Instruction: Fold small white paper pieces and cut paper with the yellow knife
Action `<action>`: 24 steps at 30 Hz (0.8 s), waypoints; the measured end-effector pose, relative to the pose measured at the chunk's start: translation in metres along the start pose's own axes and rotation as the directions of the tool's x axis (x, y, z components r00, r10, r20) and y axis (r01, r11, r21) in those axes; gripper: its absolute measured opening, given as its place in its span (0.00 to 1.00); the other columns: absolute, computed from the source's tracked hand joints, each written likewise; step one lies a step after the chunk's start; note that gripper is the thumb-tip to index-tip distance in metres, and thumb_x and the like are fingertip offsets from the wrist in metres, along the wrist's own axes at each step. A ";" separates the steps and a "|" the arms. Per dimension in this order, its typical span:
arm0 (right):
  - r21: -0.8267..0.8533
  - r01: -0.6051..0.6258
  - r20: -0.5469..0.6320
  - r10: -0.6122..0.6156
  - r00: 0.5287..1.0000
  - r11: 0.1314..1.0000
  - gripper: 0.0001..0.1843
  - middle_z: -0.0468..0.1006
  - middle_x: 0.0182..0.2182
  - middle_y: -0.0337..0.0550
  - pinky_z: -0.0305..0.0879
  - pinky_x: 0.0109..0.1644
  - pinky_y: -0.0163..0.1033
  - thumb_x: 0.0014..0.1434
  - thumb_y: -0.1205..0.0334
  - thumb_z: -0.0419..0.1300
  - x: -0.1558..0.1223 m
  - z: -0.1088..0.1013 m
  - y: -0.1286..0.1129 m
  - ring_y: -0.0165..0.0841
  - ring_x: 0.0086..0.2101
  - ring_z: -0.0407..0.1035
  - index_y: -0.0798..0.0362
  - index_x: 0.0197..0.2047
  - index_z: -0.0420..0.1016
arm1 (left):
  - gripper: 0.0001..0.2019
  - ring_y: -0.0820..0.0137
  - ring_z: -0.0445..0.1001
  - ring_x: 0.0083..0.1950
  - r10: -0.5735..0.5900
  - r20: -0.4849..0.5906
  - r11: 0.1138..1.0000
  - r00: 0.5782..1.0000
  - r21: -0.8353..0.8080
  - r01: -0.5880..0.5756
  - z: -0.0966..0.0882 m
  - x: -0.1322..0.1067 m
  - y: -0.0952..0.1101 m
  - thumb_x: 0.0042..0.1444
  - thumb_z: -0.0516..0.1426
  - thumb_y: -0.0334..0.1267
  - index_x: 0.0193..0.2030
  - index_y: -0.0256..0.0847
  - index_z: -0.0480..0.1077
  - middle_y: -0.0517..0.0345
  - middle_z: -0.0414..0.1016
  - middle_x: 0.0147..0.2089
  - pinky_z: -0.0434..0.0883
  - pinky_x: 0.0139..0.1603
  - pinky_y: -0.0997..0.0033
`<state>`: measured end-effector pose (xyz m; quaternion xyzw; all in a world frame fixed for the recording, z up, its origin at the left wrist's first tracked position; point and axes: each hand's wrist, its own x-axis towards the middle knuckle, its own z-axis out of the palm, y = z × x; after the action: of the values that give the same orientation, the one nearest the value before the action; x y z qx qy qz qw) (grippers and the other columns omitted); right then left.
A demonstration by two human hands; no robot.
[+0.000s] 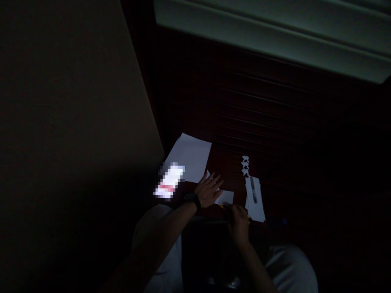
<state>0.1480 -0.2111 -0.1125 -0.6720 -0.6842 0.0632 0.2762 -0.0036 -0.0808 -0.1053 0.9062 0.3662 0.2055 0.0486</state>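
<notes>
The scene is very dark. My left hand lies flat with fingers spread on a small white piece of paper on a dark wooden desk. A black watch sits on that wrist. My right hand is closed around a thin yellow tool, perhaps a pencil or cutter, whose tip points at the paper's near edge.
A larger white sheet lies at the desk's back left, a lit phone screen beside it. To the right, paper strips carry a dark pen. Small folded paper shapes sit behind them. My light trousers show below.
</notes>
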 end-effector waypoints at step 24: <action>0.079 0.026 0.018 -0.028 0.999 0.997 0.21 0.65 0.37 0.47 0.62 0.41 0.42 0.44 0.81 0.49 -0.003 0.001 0.008 0.38 0.38 0.62 0.53 0.40 0.67 | 0.23 0.60 0.43 0.68 -0.033 0.015 0.999 0.999 0.032 0.033 0.003 0.001 0.000 0.62 0.41 0.50 0.62 0.48 0.57 0.60 0.54 0.66 0.39 0.66 0.52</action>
<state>0.1546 -0.2127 -0.1184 -0.6507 -0.6928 0.0928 0.2966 -0.0020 -0.0799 -0.1074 0.9023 0.3839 0.1917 0.0405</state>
